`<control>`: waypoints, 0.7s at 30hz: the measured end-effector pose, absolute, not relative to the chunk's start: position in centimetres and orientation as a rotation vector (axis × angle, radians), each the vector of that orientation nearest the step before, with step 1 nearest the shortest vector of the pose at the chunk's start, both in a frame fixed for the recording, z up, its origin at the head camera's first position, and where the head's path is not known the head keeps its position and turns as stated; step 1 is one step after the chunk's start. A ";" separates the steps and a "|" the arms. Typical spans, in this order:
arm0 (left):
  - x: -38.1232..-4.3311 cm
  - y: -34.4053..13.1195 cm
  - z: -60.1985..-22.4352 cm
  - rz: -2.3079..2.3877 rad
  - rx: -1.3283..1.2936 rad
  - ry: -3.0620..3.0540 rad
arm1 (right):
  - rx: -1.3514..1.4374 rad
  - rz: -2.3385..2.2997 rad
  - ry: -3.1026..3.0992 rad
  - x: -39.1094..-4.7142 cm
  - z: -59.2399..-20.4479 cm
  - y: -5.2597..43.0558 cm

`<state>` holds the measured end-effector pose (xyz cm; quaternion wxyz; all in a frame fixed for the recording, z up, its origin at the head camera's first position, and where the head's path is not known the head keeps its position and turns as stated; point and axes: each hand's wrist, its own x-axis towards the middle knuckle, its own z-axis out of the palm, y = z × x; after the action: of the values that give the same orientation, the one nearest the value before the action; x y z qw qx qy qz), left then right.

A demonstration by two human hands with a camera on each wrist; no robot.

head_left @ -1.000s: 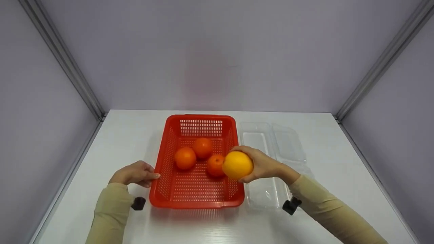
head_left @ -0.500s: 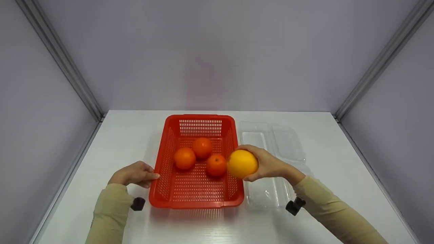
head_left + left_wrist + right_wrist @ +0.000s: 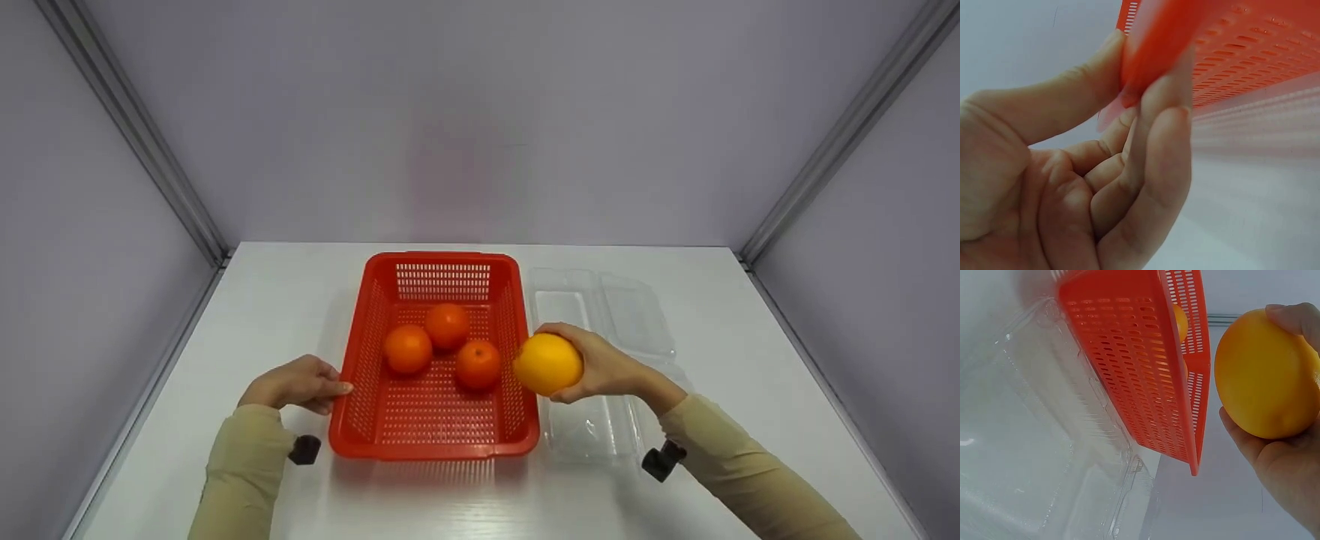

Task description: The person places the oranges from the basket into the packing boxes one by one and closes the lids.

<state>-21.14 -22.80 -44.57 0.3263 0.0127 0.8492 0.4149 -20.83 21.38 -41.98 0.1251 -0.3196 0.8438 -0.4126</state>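
Note:
My right hand point(image 3: 604, 364) grips a yellow-orange orange point(image 3: 548, 365), held up by the right rim of the red basket, partly over the clear plastic container. In the right wrist view that orange point(image 3: 1269, 374) sits between thumb and fingers. At the basket's left side, my left hand point(image 3: 296, 384) pinches the rim between thumb and fingers. The left wrist view shows the basket's rim point(image 3: 1154, 53) caught there by the left hand point(image 3: 1072, 157). Inside the red perforated basket point(image 3: 435, 451) lie three deeper orange fruits: one at left point(image 3: 408, 349), one behind point(image 3: 448, 326), one at right point(image 3: 478, 365).
An opened clear plastic clamshell container point(image 3: 589, 435) lies right of the basket, its lid point(image 3: 637, 319) spread to the right. Everything rests on a white table point(image 3: 750, 360) with pale walls at the back and both sides.
My right hand has moved to the right with the orange, from over the basket's right side to beyond its rim. The left hand keeps its hold on the rim.

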 end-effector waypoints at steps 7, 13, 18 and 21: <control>-21.1 -22.8 -44.5 1.091 0.023 2.223 | -0.915 -1.201 2.473 -20.8 -42.3 22.2; -21.0 -23.1 -44.7 1.119 0.043 2.211 | -0.912 -1.183 2.496 -20.6 -42.5 22.6; -21.1 -23.0 -44.7 1.100 0.029 2.224 | -0.884 -1.196 2.472 -20.5 -42.9 22.9; -21.1 -23.0 -44.6 1.099 0.035 2.220 | -0.869 -1.204 2.464 -20.5 -43.1 23.2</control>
<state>-21.14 -22.96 -44.63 0.3262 0.0132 0.8471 0.4194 -20.49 23.17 -43.12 0.1319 -0.2994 0.8490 -0.4148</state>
